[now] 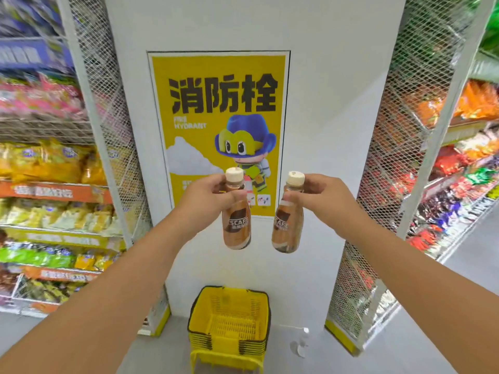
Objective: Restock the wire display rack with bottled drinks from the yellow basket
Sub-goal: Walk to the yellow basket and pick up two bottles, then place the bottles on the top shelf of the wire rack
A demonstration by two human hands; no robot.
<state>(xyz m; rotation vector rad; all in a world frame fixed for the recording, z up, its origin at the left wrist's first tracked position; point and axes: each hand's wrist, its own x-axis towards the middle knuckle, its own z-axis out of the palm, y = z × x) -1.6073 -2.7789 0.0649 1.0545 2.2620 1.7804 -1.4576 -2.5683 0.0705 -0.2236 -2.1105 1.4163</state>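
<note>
Brown coffee bottles hang by their necks, one point(237, 222) pinched in the left hand point(209, 197), one point(287, 225) in the right hand point(318, 197), well above the yellow basket point(229, 314). Carrying seems underway; next they likely need turning toward a wire rack point(378, 163) beside the right hand.

Two upright coffee bottles point(237, 220) above yellow basket point(229, 317)

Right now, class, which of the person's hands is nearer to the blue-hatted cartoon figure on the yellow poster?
Left. The left hand overlaps the cartoon figure at its lower left, its bottle crossing it. The right hand sits further off, lower right.
</note>
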